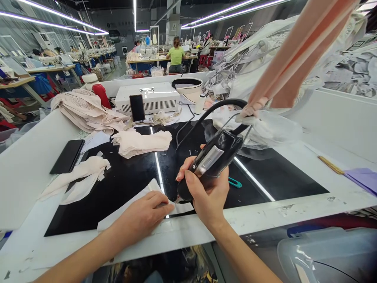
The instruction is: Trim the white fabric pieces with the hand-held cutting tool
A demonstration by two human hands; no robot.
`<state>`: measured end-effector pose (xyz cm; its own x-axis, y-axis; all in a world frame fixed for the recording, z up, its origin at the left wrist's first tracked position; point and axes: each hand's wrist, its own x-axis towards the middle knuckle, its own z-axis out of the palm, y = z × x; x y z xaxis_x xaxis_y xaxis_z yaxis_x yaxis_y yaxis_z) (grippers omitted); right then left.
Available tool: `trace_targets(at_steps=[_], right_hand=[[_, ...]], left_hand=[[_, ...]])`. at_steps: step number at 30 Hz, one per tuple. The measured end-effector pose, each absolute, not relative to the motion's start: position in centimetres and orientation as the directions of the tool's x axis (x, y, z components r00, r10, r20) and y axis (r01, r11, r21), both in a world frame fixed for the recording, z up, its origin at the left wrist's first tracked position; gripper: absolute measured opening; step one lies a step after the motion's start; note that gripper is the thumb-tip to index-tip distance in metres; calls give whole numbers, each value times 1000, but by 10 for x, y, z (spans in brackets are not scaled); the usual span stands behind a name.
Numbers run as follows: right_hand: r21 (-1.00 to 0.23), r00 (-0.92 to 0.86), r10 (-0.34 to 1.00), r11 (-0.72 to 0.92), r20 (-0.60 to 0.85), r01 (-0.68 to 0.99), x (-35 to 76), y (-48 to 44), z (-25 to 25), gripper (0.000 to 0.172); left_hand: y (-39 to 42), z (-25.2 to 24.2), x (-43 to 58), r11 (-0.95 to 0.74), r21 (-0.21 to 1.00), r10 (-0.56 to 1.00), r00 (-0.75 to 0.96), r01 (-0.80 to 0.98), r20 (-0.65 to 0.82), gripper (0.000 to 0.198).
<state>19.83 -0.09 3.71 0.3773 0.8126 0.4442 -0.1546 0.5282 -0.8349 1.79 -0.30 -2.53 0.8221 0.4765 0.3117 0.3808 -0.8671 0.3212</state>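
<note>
My right hand [206,192] is wrapped round a black hand-held cutting tool [216,155] with a silver plate and a black cable running back. Its tip touches a pale fabric piece [129,208] lying on the black work mat [123,184]. My left hand [144,218] lies on that fabric piece just left of the tool tip, fingers curled down and pressing it flat.
A stack of cream fabric pieces [141,142] and loose strips [79,177] lie on the mat. A phone [67,156] rests at the left, another phone [137,107] leans on a white machine [150,98]. Small teal snips [235,182] lie right of my hand. A person sits far back.
</note>
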Motion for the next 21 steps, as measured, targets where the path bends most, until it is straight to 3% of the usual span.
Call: trace_targets(at_steps=[8, 17, 21], right_hand=[[-832, 376, 824, 518, 424, -197, 192, 4, 36, 45], [-850, 371, 839, 490, 399, -194, 193, 6, 34, 42], [-868, 357, 834, 485, 421, -108, 204, 4, 32, 39]], left_hand=[[-3, -27, 19, -853, 348, 496, 812, 390, 306, 30], [-2, -28, 19, -844, 374, 503, 810, 385, 302, 30], [3, -28, 21, -842, 374, 512, 793, 388, 331, 23]])
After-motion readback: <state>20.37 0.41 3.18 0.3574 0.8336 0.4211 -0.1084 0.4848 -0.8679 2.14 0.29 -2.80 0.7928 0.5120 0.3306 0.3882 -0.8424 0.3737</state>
